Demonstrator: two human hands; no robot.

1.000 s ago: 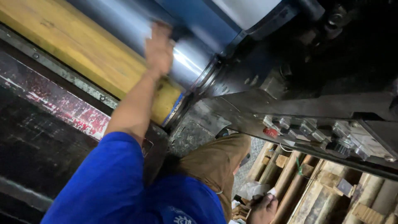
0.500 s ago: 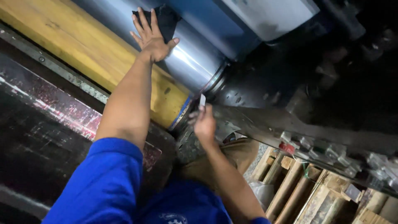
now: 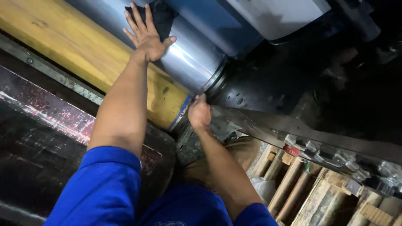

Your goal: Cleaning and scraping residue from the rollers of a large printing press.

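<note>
Left hand spread flat, fingers apart, pressing dark cloth on shiny roller; right hand at five o'clock, fingers curled on roller's end.

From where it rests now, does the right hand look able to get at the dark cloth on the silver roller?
Probably yes. The right hand grips the machine frame near the silver roller's end, with bare roller surface between it and the dark cloth. The left hand already presses on that cloth, though.
</note>
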